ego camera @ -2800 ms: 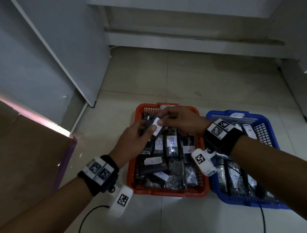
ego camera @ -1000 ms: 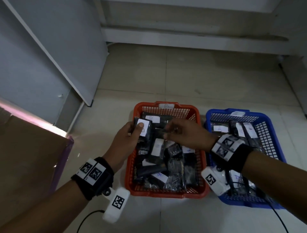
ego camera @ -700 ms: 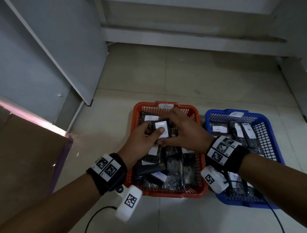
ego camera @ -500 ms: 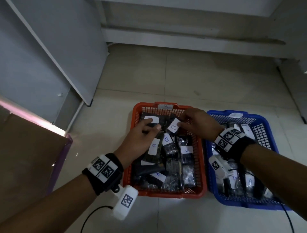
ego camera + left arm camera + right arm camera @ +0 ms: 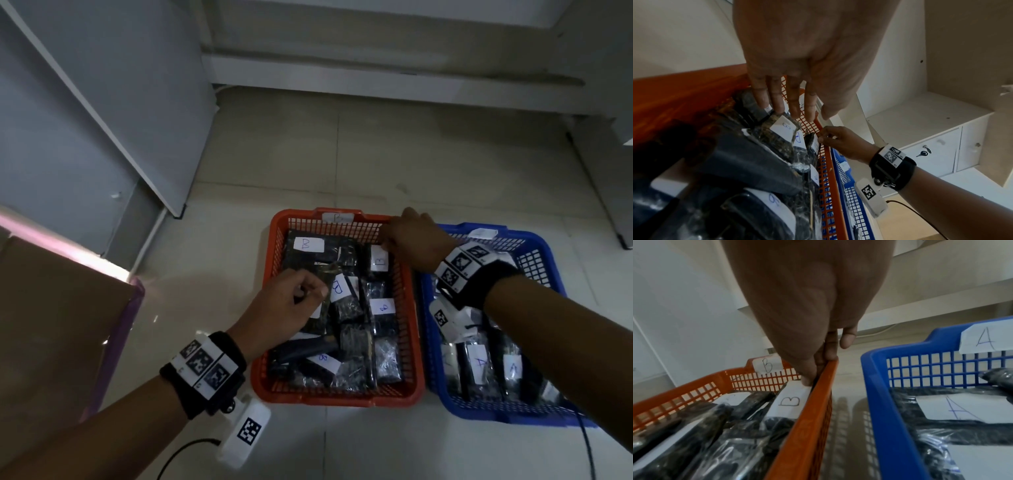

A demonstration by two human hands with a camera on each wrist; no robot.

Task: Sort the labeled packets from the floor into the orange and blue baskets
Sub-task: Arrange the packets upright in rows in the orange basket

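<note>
The orange basket (image 5: 335, 399), tagged B, holds several dark packets with white B labels. The blue basket (image 5: 479, 416) to its right holds A-labelled packets. My right hand (image 5: 411, 240) is at the orange basket's far right corner. Its thumb sits on the top edge of a B packet (image 5: 378, 262) that leans against the wall, and its fingers lie over the rim. The right wrist view shows this packet (image 5: 789, 402) under the thumb beside the orange rim (image 5: 803, 426). My left hand (image 5: 294, 308) hovers over the basket's left half. Its straight fingertips (image 5: 778, 110) touch a packet there.
A cardboard box (image 5: 51, 325) in a pinkish bin stands at the left. A white panel (image 5: 102, 102) leans behind it, and a white ledge (image 5: 376, 82) runs along the back. A white cabinet with a key (image 5: 925, 152) is to the right. Bare floor tiles (image 5: 342, 154) lie beyond the baskets.
My right hand carried a B packet from the orange basket's middle to its far right corner and set it against the wall. My left hand let go and drew back toward the near left.
</note>
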